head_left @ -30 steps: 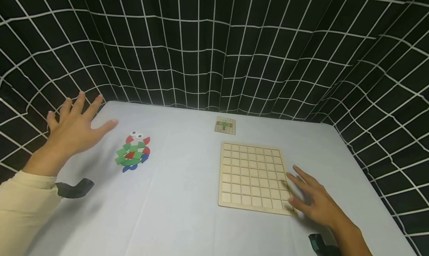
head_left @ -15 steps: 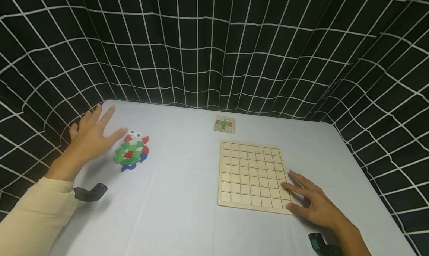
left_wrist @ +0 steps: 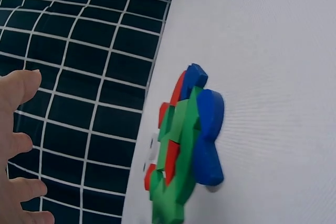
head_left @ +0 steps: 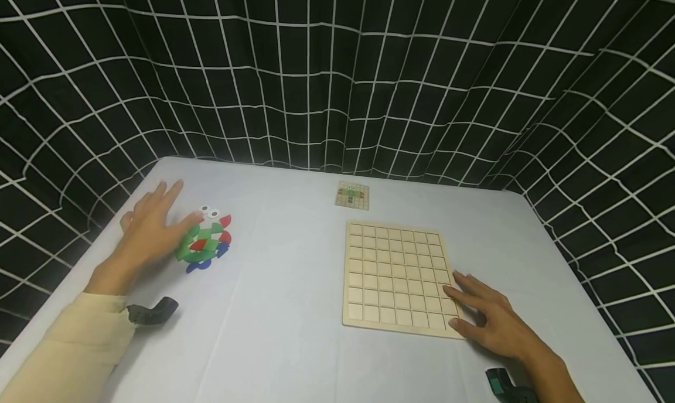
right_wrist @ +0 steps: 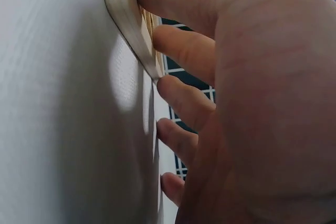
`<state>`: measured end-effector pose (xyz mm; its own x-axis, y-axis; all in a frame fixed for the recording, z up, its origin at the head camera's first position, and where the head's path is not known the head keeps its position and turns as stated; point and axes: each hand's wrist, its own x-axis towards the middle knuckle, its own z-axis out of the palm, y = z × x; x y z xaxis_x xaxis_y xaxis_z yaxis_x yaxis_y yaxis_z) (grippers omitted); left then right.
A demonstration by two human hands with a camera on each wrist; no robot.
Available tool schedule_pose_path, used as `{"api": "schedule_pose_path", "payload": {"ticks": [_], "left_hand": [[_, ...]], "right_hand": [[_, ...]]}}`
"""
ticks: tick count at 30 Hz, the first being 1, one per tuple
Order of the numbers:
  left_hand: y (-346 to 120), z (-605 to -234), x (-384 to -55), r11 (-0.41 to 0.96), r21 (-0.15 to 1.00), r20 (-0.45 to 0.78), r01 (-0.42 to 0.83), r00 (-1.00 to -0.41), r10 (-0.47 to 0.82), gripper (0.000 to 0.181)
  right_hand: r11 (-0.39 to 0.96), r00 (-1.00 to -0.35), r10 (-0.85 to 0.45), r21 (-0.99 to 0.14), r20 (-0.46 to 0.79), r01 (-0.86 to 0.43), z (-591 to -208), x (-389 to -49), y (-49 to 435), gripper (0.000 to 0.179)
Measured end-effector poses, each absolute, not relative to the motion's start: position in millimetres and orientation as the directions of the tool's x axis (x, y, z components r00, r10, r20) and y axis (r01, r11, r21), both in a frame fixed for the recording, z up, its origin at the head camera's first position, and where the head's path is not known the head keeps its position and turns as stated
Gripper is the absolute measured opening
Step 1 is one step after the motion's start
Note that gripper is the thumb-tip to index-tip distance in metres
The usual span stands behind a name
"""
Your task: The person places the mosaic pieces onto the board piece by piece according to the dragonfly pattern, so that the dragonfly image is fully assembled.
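My left hand [head_left: 150,227] hovers with spread fingers over the left side of a cluster of flat coloured pieces [head_left: 211,243]; its thumb overlaps the upper part of it in the head view. Green pieces [left_wrist: 178,129] make up the middle, with red ones around, two blue rounded pieces [left_wrist: 210,114] at the near end and two white discs with dark dots [head_left: 213,214]. At the near right corner of a wooden grid board [head_left: 398,277], my right hand [head_left: 490,318] rests its thumb and fingertips along the edge, fingers loosely extended. The board's square cells hold no coloured pieces.
A small picture card [head_left: 353,195] showing a coloured figure on a grid lies beyond the board. A white cloth [head_left: 285,262] covers the table. Black curtain [head_left: 306,75] with white grid lines stands behind and along both sides. Black wrist mounts [head_left: 154,312] stick out from both wrists.
My left hand has come down and to the right, toward the coloured pieces. My right hand has shifted slightly left so its fingertips come onto the board's edge.
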<state>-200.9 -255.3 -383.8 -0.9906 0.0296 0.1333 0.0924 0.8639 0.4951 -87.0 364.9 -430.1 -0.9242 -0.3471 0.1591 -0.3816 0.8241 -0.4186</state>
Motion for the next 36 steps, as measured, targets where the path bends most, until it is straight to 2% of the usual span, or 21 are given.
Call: {"api": "schedule_pose_path", "payload": {"ticks": [12,22,36], "left_hand": [[-261,-401,-206,0.818,0.569,0.13,0.078,-0.992,0.005,0.085],[-276,-401,-212,0.777,0.627,0.086,0.061,-0.996,0.009,0.065],[-267,-411,-243,0.734,0.678,0.004,0.028,-0.999,0.035,0.052]], "right_hand": [[0.841,-0.921,-0.355,-0.376,0.161,-0.39,-431,-85,370,0.057],[0.807,-0.901,-0.389,-0.402,0.19,-0.433,-436,-87,368,0.056],[0.807,-0.904,-0.384,-0.408,0.19,-0.428,-437,-86,368,0.056]]}}
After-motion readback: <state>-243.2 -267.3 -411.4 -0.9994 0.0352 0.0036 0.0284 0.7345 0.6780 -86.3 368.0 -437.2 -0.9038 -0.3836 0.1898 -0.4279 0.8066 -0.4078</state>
